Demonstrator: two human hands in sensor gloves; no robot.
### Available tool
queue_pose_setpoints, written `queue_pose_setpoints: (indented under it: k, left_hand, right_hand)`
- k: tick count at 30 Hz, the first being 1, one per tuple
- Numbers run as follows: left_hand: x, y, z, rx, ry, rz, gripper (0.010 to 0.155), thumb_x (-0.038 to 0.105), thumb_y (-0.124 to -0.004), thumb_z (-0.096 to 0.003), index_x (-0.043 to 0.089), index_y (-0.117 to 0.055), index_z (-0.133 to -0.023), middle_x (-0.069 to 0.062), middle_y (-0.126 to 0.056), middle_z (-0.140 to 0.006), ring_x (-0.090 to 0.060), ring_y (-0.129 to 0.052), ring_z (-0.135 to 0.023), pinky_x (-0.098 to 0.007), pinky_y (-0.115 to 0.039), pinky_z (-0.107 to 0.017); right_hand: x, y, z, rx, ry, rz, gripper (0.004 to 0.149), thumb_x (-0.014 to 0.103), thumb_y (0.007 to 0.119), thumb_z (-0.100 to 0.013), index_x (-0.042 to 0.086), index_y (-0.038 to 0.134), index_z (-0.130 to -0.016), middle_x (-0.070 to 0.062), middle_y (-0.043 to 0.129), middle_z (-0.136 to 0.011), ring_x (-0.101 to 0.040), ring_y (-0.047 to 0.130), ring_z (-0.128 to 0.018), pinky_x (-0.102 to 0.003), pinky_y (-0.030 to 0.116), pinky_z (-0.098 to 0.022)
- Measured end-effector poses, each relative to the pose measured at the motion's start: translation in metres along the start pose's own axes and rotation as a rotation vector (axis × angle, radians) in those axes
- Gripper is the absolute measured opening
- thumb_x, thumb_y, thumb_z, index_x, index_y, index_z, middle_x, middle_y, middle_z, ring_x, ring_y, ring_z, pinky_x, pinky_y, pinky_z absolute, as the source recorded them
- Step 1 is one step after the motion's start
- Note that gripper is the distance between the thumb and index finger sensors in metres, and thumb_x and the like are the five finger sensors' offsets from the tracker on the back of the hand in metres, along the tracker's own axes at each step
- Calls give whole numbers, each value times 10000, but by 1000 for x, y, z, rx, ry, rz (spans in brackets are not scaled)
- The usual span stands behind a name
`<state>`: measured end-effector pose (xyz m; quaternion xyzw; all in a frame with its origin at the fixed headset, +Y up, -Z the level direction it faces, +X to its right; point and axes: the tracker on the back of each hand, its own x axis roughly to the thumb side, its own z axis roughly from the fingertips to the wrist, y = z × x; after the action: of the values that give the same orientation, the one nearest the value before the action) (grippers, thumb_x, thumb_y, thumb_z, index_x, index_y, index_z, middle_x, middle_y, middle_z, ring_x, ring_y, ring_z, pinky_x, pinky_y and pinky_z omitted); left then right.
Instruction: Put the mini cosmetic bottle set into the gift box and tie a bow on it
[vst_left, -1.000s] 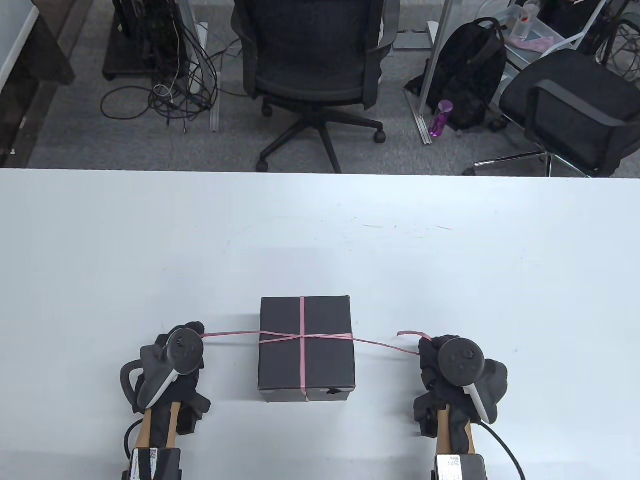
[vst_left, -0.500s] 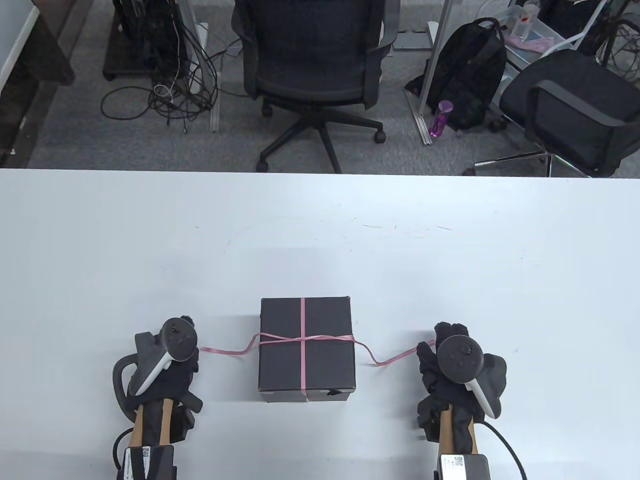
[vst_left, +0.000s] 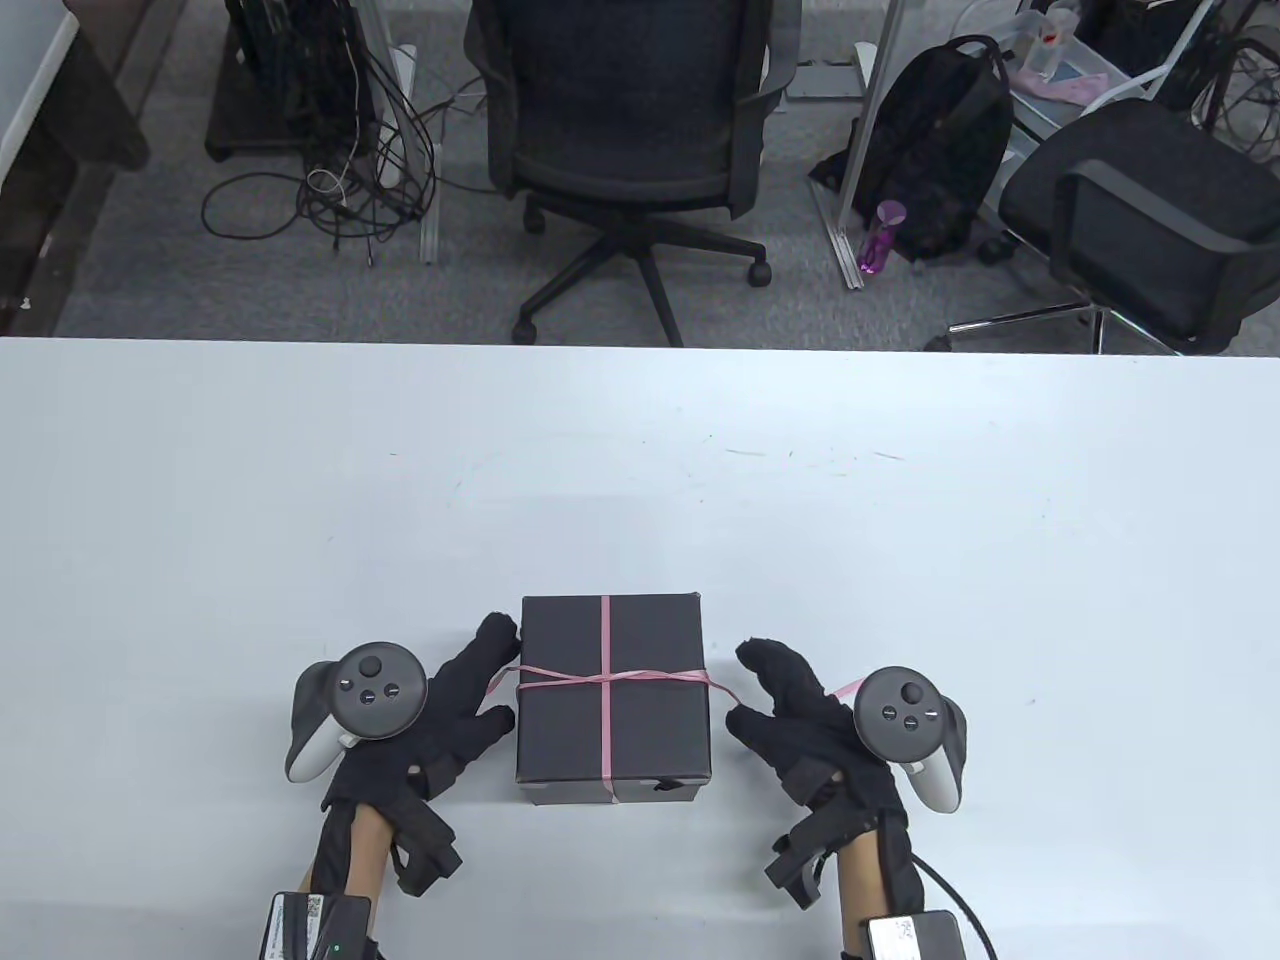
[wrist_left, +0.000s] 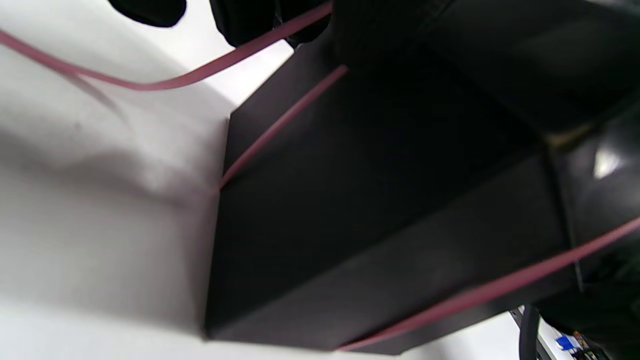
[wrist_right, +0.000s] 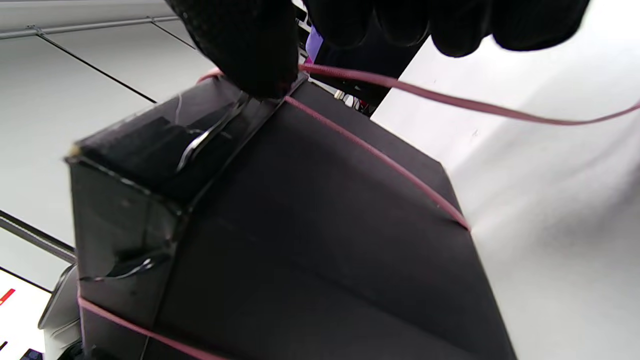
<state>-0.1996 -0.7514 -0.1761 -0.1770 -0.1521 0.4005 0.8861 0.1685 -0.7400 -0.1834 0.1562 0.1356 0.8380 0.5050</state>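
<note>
Pink ribbon (vst_left: 604, 678) crosses box (vst_left: 560, 720) — wrist views show both grips spread, ribbon loose.

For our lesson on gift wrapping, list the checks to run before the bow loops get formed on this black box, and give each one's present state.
1. Gift box closed, flat on the table: ok.
2. Pink ribbon crossed on the lid: ok.
3. Crossing near the lid's centre: ok.
4. Left hand has hold of its ribbon tail: cannot tell.
5. Right hand has hold of its tail: cannot tell.
6. Bow tied: not ok, no loops yet.
</note>
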Motion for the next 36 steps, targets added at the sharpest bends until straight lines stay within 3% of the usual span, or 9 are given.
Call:
queue_pose_setpoints:
  k: [7, 10, 14, 17, 19, 23, 27, 33, 36]
  left_hand:
    - [-5, -7, -3, 91, 104, -79, 798, 327, -788, -552, 136, -332, -1179, 17, -692, -1001, -250, -863, -803, -560, -732, -687]
    - [-6, -5, -1, 123, 118, -49, 629, 334, -753, -570, 210, -525, -1142, 12, -722, -930, -231, -865, -701, -529, -755, -646]
    - [-7, -3, 3, 206, 121, 4, 346, 347, -647, -621, 316, -748, -950, -46, -711, -939, -277, -847, -723, -562, -735, -652]
    - [-8, 0, 4, 241, 89, 103, 328, 308, -591, -634, 275, -738, -925, -170, -706, -1065, -417, -857, -881, -600, -722, -684]
    - [-9, 2, 6, 283, 63, 195, 325, 284, -580, -632, 249, -737, -914, -146, -799, -1019, -398, -931, -836, -573, -775, -659]
    - [-11, 4, 9, 312, 68, 324, 320, 269, -573, -630, 242, -736, -904, -74, -917, -846, -261, -1042, -633, -503, -881, -570]
    - [-12, 5, 12, 304, 72, 360, 329, 284, -544, -642, 256, -689, -936, 1, -888, -696, -134, -929, -348, -412, -877, -398]
    - [-10, 6, 13, 328, 104, 288, 346, 330, -547, -646, 280, -678, -962, 84, -892, -572, -51, -853, -199, -314, -855, -213]
    - [-10, 6, 14, 335, 130, 256, 356, 338, -552, -647, 267, -676, -974, 95, -895, -542, -45, -846, -177, -301, -846, -175]
  right_hand:
    - [-3, 13, -6, 39, 24, -15, 693, 214, 755, -580, -133, 432, -1087, -446, 354, -1085, -680, 457, -905, -762, 518, -616]
    - [-2, 16, -8, 19, 25, -2, 595, 206, 746, -578, -120, 535, -1028, -436, 394, -1078, -670, 497, -895, -754, 539, -607]
    - [-1, 15, -7, -26, 1, -32, 415, 189, 688, -588, -65, 665, -915, -415, 458, -1068, -645, 559, -885, -735, 577, -599]
    - [0, 11, -6, -40, -22, -106, 404, 160, 643, -580, -60, 632, -919, -430, 501, -1049, -624, 643, -863, -709, 628, -594]
    - [-1, 8, -4, -56, -33, -157, 401, 144, 619, -577, -55, 608, -926, -442, 535, -1030, -544, 764, -824, -649, 710, -576]
    - [-3, 2, -2, -95, -43, -234, 401, 136, 598, -574, -44, 585, -932, -426, 637, -974, -237, 959, -581, -433, 873, -436]
    - [-5, -3, -1, -100, -47, -297, 397, 154, 592, -584, -15, 582, -943, -335, 773, -902, -87, 929, -317, -262, 866, -229]
    - [0, -8, 2, -81, -100, -327, 404, 142, 608, -590, 25, 595, -977, -221, 890, -753, -37, 885, -194, -212, 833, -125]
    - [4, -13, 3, -40, -165, -329, 470, 107, 627, -588, 170, 591, -1052, -198, 887, -773, -51, 879, -181, -221, 823, -112]
